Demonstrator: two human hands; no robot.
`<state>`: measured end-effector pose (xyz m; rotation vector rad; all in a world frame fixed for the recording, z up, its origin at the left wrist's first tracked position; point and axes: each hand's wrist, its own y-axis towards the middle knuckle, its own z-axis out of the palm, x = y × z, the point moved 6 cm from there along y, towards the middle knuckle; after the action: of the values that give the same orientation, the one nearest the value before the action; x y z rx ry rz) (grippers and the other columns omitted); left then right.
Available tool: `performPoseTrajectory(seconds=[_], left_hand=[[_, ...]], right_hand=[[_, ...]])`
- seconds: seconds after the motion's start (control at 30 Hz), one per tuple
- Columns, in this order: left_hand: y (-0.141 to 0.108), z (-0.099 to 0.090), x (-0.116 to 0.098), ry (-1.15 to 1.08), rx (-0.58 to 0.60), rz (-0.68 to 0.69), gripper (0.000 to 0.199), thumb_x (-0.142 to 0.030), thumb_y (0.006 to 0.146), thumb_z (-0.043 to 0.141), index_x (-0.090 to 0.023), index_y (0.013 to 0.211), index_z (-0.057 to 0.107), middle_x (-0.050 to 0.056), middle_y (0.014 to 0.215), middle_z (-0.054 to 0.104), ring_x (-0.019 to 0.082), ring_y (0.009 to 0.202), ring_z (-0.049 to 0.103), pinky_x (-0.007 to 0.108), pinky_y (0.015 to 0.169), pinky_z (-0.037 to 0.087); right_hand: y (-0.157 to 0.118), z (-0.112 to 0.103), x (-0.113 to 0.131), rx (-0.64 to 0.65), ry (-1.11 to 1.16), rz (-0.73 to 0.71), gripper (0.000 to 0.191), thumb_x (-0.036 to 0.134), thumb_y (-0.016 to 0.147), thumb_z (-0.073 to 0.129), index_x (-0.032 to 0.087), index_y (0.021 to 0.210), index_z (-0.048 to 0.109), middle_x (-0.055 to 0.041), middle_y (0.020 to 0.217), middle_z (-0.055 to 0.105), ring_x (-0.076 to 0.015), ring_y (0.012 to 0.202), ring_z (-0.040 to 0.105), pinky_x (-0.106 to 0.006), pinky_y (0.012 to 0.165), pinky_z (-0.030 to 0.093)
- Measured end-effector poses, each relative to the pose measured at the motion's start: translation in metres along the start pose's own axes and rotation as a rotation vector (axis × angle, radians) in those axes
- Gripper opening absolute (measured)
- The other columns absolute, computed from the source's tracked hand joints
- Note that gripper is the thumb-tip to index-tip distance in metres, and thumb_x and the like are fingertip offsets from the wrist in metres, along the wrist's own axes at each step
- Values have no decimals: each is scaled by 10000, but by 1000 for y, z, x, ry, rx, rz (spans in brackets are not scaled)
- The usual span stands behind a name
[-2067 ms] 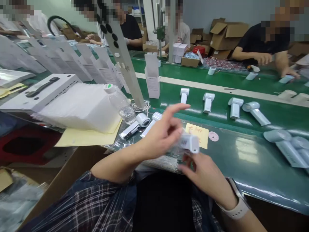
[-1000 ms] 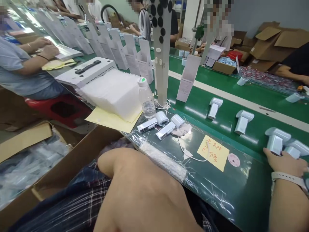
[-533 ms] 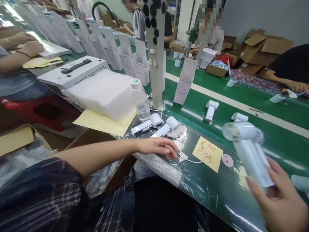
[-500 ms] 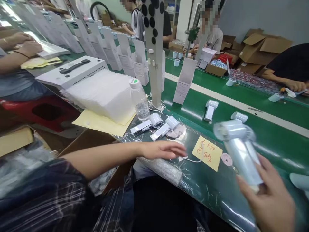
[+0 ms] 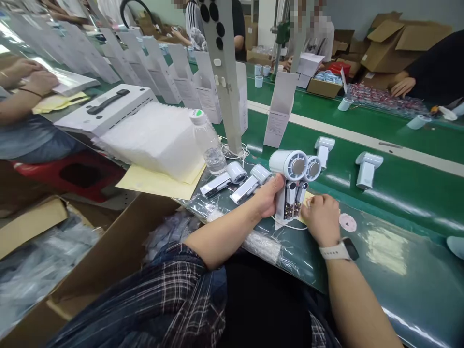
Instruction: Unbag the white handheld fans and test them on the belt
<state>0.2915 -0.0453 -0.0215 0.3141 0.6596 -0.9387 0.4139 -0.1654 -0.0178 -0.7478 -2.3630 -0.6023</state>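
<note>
Two pale blue handheld fans [image 5: 290,166] stand side by side above the table's near edge, round metal-centred heads up, circuit parts showing in their handles. My left hand [image 5: 270,195] is closed on the left fan's handle. My right hand [image 5: 322,217], with a watch on its wrist, is at the lower right of the pair, fingers curled against the right fan's handle. Left of my left hand, two more fans [image 5: 250,186] lie on the table. Behind, on the green belt, are two others [image 5: 368,169]. A yellow note is mostly hidden behind my hands.
A clear bottle [image 5: 209,145] stands by the metal post [image 5: 230,111]. White foam sheets [image 5: 152,135] and yellow paper [image 5: 159,182] lie to the left. An open white box [image 5: 279,111] stands on the belt. A carton of plastic bags [image 5: 47,246] is at lower left; other people sit around.
The fans in my right hand have come left to the middle and turned upright. My left hand has risen and taken hold of one. My right hand has moved left with them.
</note>
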Motion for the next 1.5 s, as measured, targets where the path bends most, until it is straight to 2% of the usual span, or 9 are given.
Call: performPoseTrajectory(seconds=[0.1, 0.3, 0.5, 0.67, 0.9, 1.03, 1.27, 1.4, 1.5], left_hand=[[-3, 2, -7, -17, 22, 15, 798, -868, 489, 875, -146, 789, 720, 134, 1040, 786, 366, 1196, 711, 435, 1006, 595], [-9, 9, -23, -11, 40, 74, 855, -953, 451, 800, -152, 731, 695, 150, 1062, 777, 359, 1187, 707, 413, 955, 599], [-10, 14, -15, -17, 52, 49, 884, -997, 420, 756, -154, 661, 651, 155, 996, 769, 341, 1092, 735, 364, 826, 602], [-13, 10, -12, 31, -32, 153, 893, -1014, 415, 741, -153, 639, 657, 150, 924, 773, 343, 1052, 749, 409, 911, 600], [-19, 18, -24, -172, 2, 180, 859, -995, 464, 748, -162, 625, 611, 135, 1078, 774, 324, 1075, 745, 395, 894, 612], [-22, 22, -25, -150, 37, 156, 864, -996, 448, 755, -160, 610, 608, 142, 1123, 762, 300, 1003, 745, 354, 784, 610], [-28, 15, -2, 95, 2, 207, 957, -1111, 303, 626, -190, 560, 569, 163, 909, 750, 381, 1006, 729, 422, 794, 590], [-26, 18, -1, 82, 61, 248, 936, -1100, 375, 636, -183, 553, 580, 156, 879, 741, 360, 977, 729, 401, 765, 592], [-24, 20, -8, -31, 60, 231, 877, -1036, 480, 699, -175, 623, 606, 130, 974, 743, 310, 961, 733, 356, 740, 593]], right_hand=[[-10, 21, 12, 106, 32, -64, 189, 391, 907, 549, 210, 857, 575, -228, 1099, 716, -383, 1133, 642, -581, 1031, 478], [-69, 23, 32, 556, 579, 201, 445, 629, 909, 644, 194, 987, 694, -17, 617, 633, -199, 580, 607, -330, 595, 512], [-81, 24, 54, 327, 679, 157, 427, 598, 951, 679, 198, 803, 710, -9, 616, 612, -146, 572, 578, -270, 570, 474], [-92, 31, 64, 172, 882, 196, 459, 509, 1055, 576, 226, 697, 530, 51, 528, 457, -121, 517, 502, -266, 589, 472], [-85, 15, 56, 153, 562, 21, 407, 577, 1003, 620, 210, 834, 672, -90, 978, 727, -209, 856, 673, -314, 729, 523], [-89, 14, 48, 89, 608, 178, 420, 602, 984, 649, 215, 821, 645, -33, 737, 652, -185, 699, 622, -303, 644, 488], [-96, 33, 53, 67, 1102, 333, 411, 522, 1011, 662, 231, 748, 539, 74, 490, 427, -109, 457, 430, -279, 555, 464], [-97, 31, 44, 132, 922, 323, 394, 556, 1018, 629, 226, 809, 584, 23, 607, 541, -147, 579, 541, -284, 589, 470], [-102, 20, 49, 149, 666, 148, 395, 528, 1047, 562, 227, 793, 595, -34, 766, 632, -181, 698, 606, -303, 632, 501]])
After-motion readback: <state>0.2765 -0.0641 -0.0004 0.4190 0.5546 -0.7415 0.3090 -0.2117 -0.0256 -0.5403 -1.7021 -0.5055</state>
